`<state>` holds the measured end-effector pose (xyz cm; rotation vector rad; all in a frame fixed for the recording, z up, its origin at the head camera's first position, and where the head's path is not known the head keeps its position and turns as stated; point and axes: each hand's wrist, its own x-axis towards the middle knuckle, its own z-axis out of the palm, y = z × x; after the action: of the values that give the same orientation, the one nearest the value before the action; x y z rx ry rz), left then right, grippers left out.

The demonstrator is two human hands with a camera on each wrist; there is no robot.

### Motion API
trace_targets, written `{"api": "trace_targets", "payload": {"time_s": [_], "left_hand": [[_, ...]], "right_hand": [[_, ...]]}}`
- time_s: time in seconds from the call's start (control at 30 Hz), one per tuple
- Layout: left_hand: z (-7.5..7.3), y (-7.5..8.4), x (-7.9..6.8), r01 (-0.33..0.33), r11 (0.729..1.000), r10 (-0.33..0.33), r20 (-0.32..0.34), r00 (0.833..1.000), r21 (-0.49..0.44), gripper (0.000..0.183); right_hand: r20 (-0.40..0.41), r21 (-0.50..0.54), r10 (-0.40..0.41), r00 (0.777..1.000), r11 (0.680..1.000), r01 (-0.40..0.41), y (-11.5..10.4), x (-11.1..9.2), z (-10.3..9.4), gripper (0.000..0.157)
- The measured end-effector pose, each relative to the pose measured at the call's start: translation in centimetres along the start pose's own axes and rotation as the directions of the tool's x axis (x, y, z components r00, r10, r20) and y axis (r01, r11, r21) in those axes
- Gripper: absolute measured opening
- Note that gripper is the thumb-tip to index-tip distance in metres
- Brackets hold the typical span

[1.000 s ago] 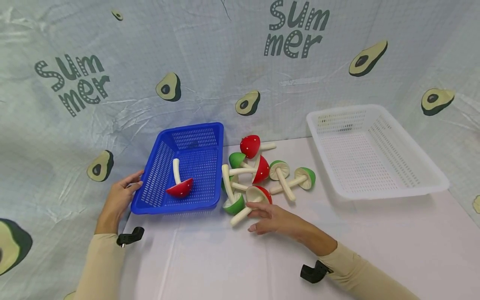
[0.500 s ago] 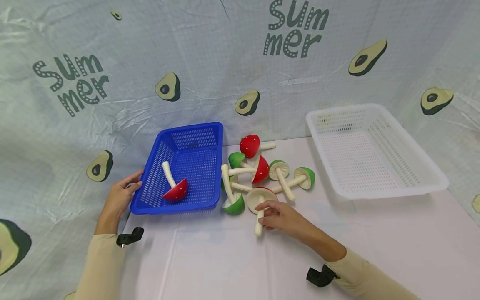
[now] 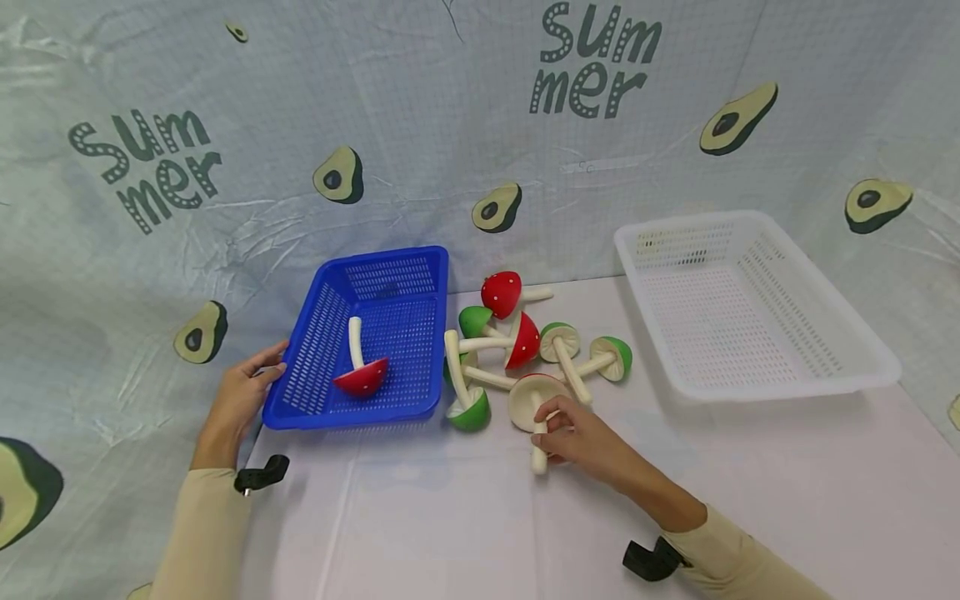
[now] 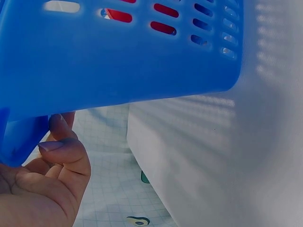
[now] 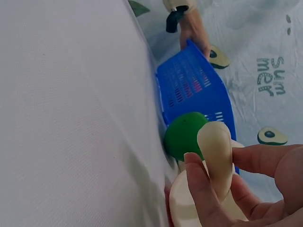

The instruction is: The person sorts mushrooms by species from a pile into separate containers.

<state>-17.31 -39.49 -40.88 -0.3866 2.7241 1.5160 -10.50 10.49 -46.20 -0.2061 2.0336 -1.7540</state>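
My left hand (image 3: 243,392) grips the left rim of a blue basket (image 3: 411,408), with thumb and fingers at the rim in the left wrist view. Inside the basket lies one toy mushroom (image 3: 363,378) with a white-dotted red cap and a pale stem. My right hand (image 3: 581,437) pinches the stem of another red-capped mushroom (image 3: 525,403), whose pale underside faces up. A green-capped mushroom (image 3: 471,412) lies just left of it. In the right wrist view, thumb and fingers close around the pale stem (image 5: 215,146).
Behind my right hand lie several loose mushrooms, among them a red one (image 3: 501,293) and a green one (image 3: 617,358). A white basket (image 3: 780,390) stands at the right of the table (image 3: 420,525). A printed cloth (image 3: 420,108) hangs behind.
My right hand has taken the red-capped mushroom by its stem, turned it and shifted it right. The mushroom in the blue basket rocked left and back. My left hand stayed in place.
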Motion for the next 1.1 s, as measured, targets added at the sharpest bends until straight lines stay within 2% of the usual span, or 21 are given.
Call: {"api": "trace_targets", "payload": {"time_s": [0.17,0.33,0.5,0.8,0.97,1.1], "left_hand": [[0.0,0.0,0.0,0.0,1.0,0.0,0.005,1.0,0.008,0.051],[0.0,-0.2,0.2,0.01,1.0,-0.01,0.005,1.0,0.011,0.051],[0.0,-0.3,0.3,0.017,1.0,-0.017,-0.001,1.0,0.014,0.051],[0.1,0.0,0.0,0.015,1.0,-0.015,-0.007,1.0,0.016,0.05],[0.1,0.0,0.0,0.027,1.0,-0.027,-0.008,1.0,0.016,0.05],[0.1,0.0,0.1,0.034,0.999,-0.033,-0.011,0.999,0.014,0.05]], "right_hand": [[-0.013,-0.004,-0.005,1.0,1.0,0.005,-0.1,-0.3,-0.3,0.037],[0.004,0.056,0.045,0.999,0.997,-0.045,-0.2,-0.3,-0.6,0.051],[0.115,0.152,0.071,0.991,0.984,-0.089,0.0,-0.3,-1.2,0.062],[0.32,0.312,0.057,0.946,0.936,-0.162,0.5,-0.3,-2.0,0.06],[0.348,0.366,0.062,0.935,0.91,-0.196,0.6,-0.2,-2.0,0.058],[0.349,0.372,0.064,0.935,0.906,-0.201,0.3,0.0,-2.1,0.06]]}}
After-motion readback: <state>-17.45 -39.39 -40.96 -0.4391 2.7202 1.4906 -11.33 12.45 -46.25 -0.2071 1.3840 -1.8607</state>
